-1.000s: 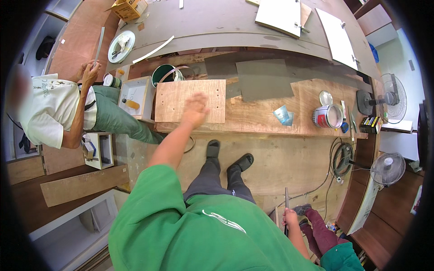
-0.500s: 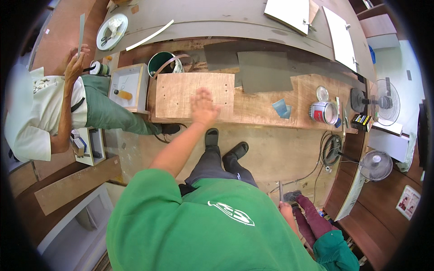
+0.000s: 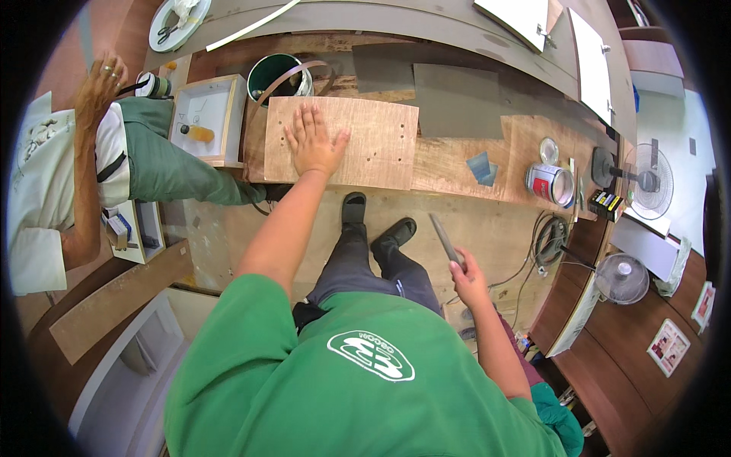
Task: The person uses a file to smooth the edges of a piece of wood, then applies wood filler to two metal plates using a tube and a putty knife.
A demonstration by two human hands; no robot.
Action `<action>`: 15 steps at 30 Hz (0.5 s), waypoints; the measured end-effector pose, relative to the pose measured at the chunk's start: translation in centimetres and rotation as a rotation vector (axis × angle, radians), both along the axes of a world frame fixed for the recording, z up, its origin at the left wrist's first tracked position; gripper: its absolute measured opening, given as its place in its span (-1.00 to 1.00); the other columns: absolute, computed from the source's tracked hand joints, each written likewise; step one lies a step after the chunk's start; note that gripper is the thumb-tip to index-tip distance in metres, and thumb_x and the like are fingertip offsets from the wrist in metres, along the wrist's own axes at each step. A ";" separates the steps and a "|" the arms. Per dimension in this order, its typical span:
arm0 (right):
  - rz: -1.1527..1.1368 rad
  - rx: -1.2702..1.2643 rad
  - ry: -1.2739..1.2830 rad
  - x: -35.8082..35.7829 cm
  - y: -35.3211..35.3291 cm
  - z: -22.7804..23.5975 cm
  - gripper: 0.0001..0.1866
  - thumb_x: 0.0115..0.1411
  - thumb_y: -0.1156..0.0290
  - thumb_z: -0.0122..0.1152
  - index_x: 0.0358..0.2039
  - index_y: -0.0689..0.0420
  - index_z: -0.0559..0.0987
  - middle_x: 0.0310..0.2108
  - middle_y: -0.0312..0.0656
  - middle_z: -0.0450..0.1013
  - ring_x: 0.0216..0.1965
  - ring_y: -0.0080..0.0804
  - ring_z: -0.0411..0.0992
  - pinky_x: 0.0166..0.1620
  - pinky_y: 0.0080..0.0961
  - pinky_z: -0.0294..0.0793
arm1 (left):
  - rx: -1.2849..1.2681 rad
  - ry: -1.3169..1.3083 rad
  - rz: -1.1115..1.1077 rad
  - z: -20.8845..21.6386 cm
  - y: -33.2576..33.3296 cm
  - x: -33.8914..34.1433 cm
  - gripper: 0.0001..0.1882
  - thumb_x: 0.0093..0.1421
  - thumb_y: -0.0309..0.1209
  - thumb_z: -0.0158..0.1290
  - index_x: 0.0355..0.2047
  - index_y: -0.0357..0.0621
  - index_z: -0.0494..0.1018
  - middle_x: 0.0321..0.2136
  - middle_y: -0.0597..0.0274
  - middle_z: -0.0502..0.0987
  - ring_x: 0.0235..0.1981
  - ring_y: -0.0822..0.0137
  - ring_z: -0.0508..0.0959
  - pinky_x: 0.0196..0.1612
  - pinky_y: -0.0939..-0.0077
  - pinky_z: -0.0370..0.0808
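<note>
My left hand (image 3: 314,148) lies flat, fingers spread, on a light wooden panel (image 3: 373,141) with several small dark holes near its ends. The panel rests on the plywood bench (image 3: 445,169) and juts slightly past its front edge. My right hand (image 3: 470,282) is closed around one end of a flat file (image 3: 442,238), a long grey bar. It is held in the air to the right of my legs, tip pointing up and left, apart from the panel. The file's lower end is hidden in my grip.
Behind the panel stands a green bucket (image 3: 272,76); left of it is a drawer box (image 3: 217,118) holding an orange bottle (image 3: 198,133). Blue sandpaper pieces (image 3: 480,166) and an open paint can (image 3: 550,185) lie rightward. A co-worker's hand (image 3: 103,84) is at far left; cables (image 3: 550,242) coil on the floor.
My right hand has come up and forward with the file. My left hand has slid left on the panel. The panel reaches farther right, and the view has shifted.
</note>
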State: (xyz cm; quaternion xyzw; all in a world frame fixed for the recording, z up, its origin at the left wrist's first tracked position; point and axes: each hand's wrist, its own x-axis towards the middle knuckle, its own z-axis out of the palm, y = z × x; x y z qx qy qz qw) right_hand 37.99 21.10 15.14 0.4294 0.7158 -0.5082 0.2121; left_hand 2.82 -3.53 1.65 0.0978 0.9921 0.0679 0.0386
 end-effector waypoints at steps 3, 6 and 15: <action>0.324 0.193 0.300 -6.0 -1.1 -0.5 -0.46 0.34 0.41 0.11 0.33 -0.18 0.38 -0.45 -0.03 0.43 -0.45 -0.21 0.46 -0.29 -0.27 0.49 | 0.024 0.012 -0.025 1.0 0.4 0.2 0.01 0.25 0.32 -0.17 0.50 -0.05 -0.12 0.52 0.16 -0.18 0.53 0.18 -0.23 0.50 -0.01 -0.39; 0.511 0.276 0.444 -10.4 -0.8 -3.3 -0.43 0.33 0.42 0.13 0.33 -0.31 0.38 -0.39 0.05 0.46 -0.35 -0.01 0.50 -0.24 -0.18 0.50 | -0.081 -0.054 -0.019 1.8 1.2 0.1 0.00 0.26 0.31 -0.16 0.50 -0.04 -0.10 0.52 0.14 -0.16 0.53 0.17 -0.20 0.49 -0.02 -0.38; 0.718 0.308 0.381 -15.5 5.1 -9.3 -0.43 0.33 0.38 0.15 0.31 -0.41 0.40 -0.42 -0.04 0.46 -0.34 0.01 0.50 -0.25 -0.13 0.49 | -0.023 0.090 0.012 -0.2 0.7 0.1 -0.14 0.29 0.17 -0.12 0.45 -0.06 0.07 0.49 0.14 -0.01 0.51 0.16 -0.09 0.50 0.00 -0.31</action>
